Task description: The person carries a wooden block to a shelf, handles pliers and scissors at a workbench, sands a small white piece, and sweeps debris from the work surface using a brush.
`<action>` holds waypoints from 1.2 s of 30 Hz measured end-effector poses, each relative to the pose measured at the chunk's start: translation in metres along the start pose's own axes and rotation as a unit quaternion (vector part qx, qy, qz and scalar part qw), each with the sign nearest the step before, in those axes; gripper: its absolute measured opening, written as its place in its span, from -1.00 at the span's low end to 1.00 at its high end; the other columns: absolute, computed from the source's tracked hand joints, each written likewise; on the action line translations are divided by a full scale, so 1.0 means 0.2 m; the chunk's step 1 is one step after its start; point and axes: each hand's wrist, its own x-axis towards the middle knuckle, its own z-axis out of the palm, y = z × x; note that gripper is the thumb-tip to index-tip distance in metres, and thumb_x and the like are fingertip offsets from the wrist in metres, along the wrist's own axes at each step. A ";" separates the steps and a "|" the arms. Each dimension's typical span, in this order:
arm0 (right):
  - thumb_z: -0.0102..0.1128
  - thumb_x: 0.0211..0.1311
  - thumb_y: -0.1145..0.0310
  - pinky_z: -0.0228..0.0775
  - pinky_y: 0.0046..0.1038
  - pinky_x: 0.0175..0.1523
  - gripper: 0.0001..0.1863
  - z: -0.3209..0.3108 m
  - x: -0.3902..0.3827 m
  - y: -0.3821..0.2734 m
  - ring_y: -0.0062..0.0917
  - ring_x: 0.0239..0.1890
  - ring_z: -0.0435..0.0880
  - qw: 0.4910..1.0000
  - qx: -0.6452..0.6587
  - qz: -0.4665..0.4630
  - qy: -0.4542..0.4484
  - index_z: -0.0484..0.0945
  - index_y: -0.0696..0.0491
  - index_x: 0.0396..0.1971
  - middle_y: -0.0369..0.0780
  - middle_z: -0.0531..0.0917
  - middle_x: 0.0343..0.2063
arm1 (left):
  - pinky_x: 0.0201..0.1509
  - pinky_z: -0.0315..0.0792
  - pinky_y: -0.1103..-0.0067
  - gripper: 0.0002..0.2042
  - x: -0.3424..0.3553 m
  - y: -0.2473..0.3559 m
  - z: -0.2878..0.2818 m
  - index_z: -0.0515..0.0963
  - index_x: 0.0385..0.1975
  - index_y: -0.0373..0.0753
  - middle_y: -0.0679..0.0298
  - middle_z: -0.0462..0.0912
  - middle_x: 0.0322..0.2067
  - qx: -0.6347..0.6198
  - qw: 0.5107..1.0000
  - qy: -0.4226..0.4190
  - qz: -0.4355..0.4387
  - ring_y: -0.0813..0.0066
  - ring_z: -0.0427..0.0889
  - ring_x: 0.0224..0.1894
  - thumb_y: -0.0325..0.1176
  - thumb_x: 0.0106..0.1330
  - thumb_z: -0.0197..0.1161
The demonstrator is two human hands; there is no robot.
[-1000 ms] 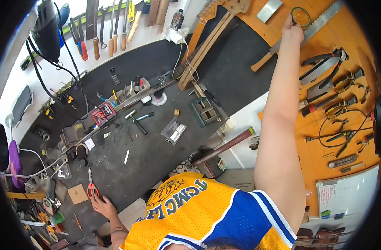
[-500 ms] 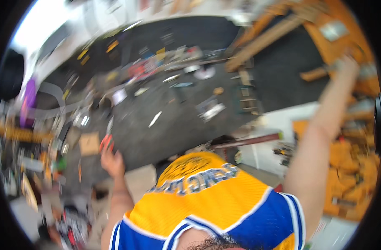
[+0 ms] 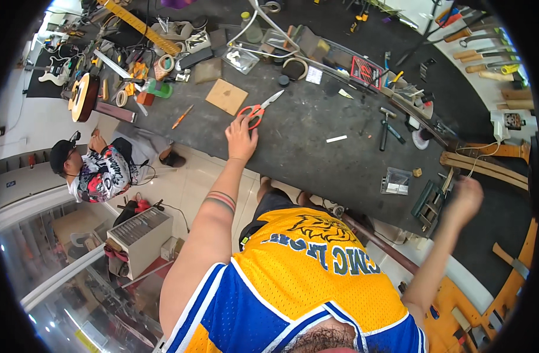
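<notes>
One pair of red-handled scissors (image 3: 258,112) lay on a dark workbench (image 3: 304,150) at upper centre, blades pointing toward the upper right. Around it were one square tan board (image 3: 227,96), one thin orange stick (image 3: 183,116) and one white strip (image 3: 336,139). Farther right lay one hammer (image 3: 384,130), one clear packet (image 3: 394,181) and one small tan cube (image 3: 417,172).

The left arm reached up almost straight from lower left; the left hand (image 3: 241,138) was palm down, fingers touching the scissors' handles, though whether they gripped could not be told. The right arm slanted up from lower right, its right hand (image 3: 466,199) raised, blurred, near one dark green vise (image 3: 425,203); whether it held anything could not be told.

One other person (image 3: 104,173) was at left.
</notes>
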 end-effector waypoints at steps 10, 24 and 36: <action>0.50 0.32 0.29 0.36 -0.06 0.56 -0.39 1.26 -1.46 -0.58 -0.04 0.47 0.53 0.829 0.028 -0.207 -0.520 0.58 0.07 0.34 -0.02 0.65 0.31 | 0.13 0.66 0.30 -0.21 0.20 0.03 -0.14 0.40 0.48 -0.35 0.08 0.73 0.02 -0.200 0.926 -0.292 -0.129 0.18 0.76 0.03 -0.22 0.30 0.60; 0.12 0.73 -0.07 0.48 -0.17 0.51 -0.24 1.06 -1.44 -0.41 -0.26 0.54 0.50 0.725 0.295 0.360 -0.508 0.22 0.14 0.62 -0.02 0.44 0.52 | -0.02 0.59 0.54 -0.34 -0.05 0.72 -0.27 0.34 0.52 -0.34 0.26 0.70 -0.15 -0.489 0.626 -0.601 -0.086 0.53 0.69 -0.18 -0.36 0.48 0.42; -0.02 0.78 0.33 0.71 -0.33 -0.08 -0.72 0.99 -0.95 -0.31 -0.47 -0.18 0.82 0.906 0.172 0.119 -0.368 0.47 0.11 0.28 -0.15 0.77 -0.08 | 0.39 0.52 0.18 -0.28 0.11 1.22 -0.47 0.35 0.51 -0.28 -0.07 0.52 0.28 -0.331 0.854 -0.337 0.221 -0.17 0.59 0.30 -0.35 0.39 0.51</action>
